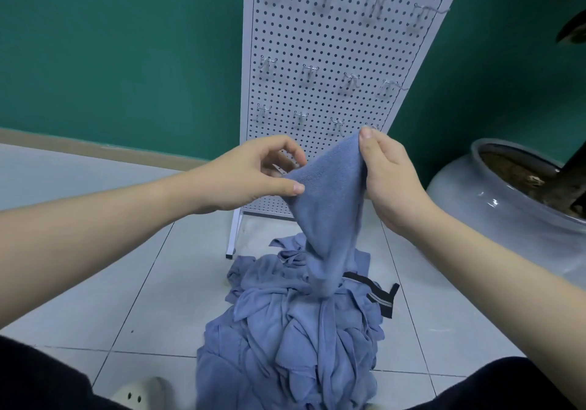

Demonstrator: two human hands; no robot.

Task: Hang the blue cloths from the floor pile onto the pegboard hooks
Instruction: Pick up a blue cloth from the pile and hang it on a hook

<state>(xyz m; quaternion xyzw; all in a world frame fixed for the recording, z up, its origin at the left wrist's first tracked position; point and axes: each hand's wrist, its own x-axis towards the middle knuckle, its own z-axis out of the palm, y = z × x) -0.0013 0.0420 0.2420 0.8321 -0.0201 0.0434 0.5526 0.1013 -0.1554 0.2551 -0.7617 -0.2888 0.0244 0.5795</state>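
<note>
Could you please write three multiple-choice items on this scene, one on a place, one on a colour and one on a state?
1. Where does the pile of cloths lie?
A. on a table
B. on the tiled floor before the pegboard
C. inside the plant pot

2. What colour is the wall behind the pegboard?
A. green
B. white
C. red

3. How is the lifted cloth held?
A. draped over a hook
B. by the left hand only
C. pinched by both hands, the right hand at its top corner

Answers:
1 B, the pile sits on floor tiles at the board's foot.
2 A, the wall is teal green.
3 C, thumbs and fingers of both hands grip its upper edge.
</note>
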